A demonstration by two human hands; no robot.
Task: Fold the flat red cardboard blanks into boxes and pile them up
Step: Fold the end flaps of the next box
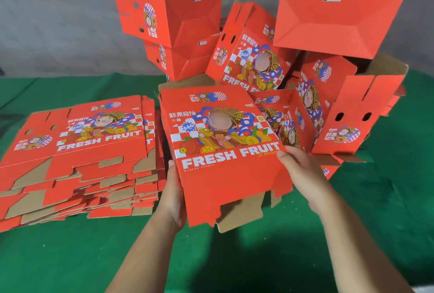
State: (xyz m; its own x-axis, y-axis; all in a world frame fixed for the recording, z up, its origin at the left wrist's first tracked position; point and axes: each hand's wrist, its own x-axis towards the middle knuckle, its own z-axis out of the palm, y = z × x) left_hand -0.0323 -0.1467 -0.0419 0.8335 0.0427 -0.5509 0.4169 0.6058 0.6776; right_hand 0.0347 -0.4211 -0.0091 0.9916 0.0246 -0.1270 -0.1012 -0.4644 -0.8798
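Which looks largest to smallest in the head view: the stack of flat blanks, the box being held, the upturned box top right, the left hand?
1. Stack of flat blanks.
2. Held box and upturned box: alike in apparent size, and the held one is nearer the camera, so unranked.
3. Left hand, gripping the held box's edge.

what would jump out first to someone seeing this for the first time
The red blank held up at centre by the left hand and right hand, its FRESH FRUIT print facing the camera. Then the stack of flat blanks at left on the green table, and the folded boxes piled behind.
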